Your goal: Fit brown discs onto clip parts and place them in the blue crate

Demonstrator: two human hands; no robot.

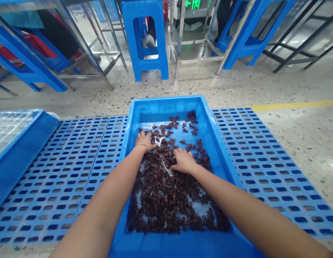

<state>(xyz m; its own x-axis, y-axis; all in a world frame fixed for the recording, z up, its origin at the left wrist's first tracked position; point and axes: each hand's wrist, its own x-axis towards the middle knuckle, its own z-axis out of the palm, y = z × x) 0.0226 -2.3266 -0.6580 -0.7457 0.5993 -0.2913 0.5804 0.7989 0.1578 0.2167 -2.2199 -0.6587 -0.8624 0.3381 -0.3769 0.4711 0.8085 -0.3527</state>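
Blue tub [177, 245] runs lengthwise forward — dark pieces [166, 195] point every way.

Our bare left arm [116, 182] and right arm [236, 195] reach forward, angling inward. Our left hand [144, 141] faces palm down with fingers spread; our right hand [184, 161], slightly nearer us, is palm down too, its thumb apart from the fingers.

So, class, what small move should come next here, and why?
Perhaps the bare right hand should nudge some small dark-brown pieces toward the far end of the blue rectangular plastic tray: they lie sparsely there but thickly nearer the person.
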